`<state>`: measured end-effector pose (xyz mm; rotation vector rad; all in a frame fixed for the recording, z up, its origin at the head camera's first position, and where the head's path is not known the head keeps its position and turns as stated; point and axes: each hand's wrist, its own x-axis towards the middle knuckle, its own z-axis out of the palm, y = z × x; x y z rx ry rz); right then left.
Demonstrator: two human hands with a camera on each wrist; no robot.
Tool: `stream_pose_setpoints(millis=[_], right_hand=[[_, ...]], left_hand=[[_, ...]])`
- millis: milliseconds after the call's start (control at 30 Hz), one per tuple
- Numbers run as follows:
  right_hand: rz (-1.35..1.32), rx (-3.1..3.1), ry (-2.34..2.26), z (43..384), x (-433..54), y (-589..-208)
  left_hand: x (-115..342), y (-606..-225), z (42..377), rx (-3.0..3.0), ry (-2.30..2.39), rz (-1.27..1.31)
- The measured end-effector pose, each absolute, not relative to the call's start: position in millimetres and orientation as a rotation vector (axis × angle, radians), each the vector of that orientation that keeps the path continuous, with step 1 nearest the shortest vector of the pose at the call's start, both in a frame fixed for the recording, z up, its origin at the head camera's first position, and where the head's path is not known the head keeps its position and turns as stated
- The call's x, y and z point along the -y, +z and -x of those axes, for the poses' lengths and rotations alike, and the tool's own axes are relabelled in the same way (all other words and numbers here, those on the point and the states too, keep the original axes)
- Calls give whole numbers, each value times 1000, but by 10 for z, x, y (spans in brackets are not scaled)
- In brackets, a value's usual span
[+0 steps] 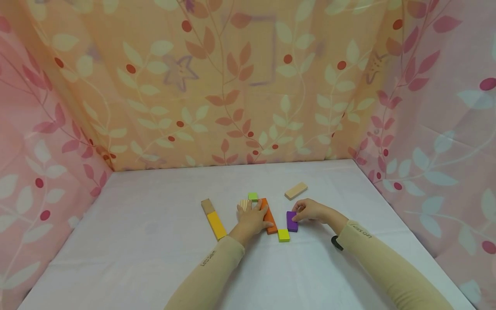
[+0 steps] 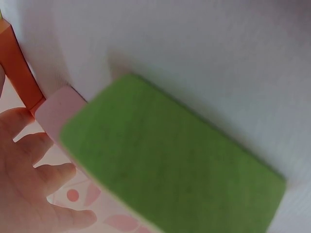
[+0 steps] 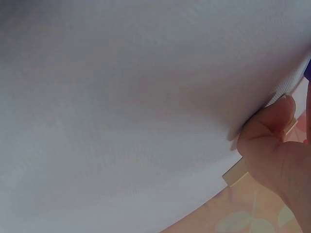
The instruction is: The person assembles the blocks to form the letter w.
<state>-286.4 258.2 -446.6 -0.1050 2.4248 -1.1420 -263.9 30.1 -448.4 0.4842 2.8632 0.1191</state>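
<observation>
My left hand (image 1: 251, 221) rests over the blocks with its fingers spread, the thumb and a fingertip touching a long orange block (image 1: 269, 217). In the left wrist view, its fingers (image 2: 36, 177) lie beside a pink block (image 2: 60, 109) and a large green block (image 2: 175, 155). A striped block (image 1: 244, 204) and a light-green block (image 1: 252, 196) lie by the fingertips. My right hand (image 1: 311, 211) pinches the edge of a purple block (image 1: 291, 221), its fingers bent. A yellow block (image 1: 284, 235) lies between the orange and purple blocks.
To the left, a brown block (image 1: 207, 206) and an amber block (image 1: 216, 226) lie end to end. A pale wooden block (image 1: 296, 190) lies behind my right hand. Leaf-patterned curtains (image 1: 232, 107) stand at the back and sides of the white table (image 1: 128, 249).
</observation>
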Motion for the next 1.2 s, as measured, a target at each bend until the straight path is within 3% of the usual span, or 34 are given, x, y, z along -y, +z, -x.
stream_pose_setpoints(millis=[467,833,1200], right_hand=[[109,-2410,-1137,2854,-2566,-4440],[-357,-2397,-1444,3025,-2723,-4451],[-350,-2537,-1329,3284,-2777,-4475]], left_hand=[[-297,-4475,2634,-2875,113,-488],[-299,-4504,2633,-2878,132,-497],[-297,-4517,2640,-2883,124,-484]])
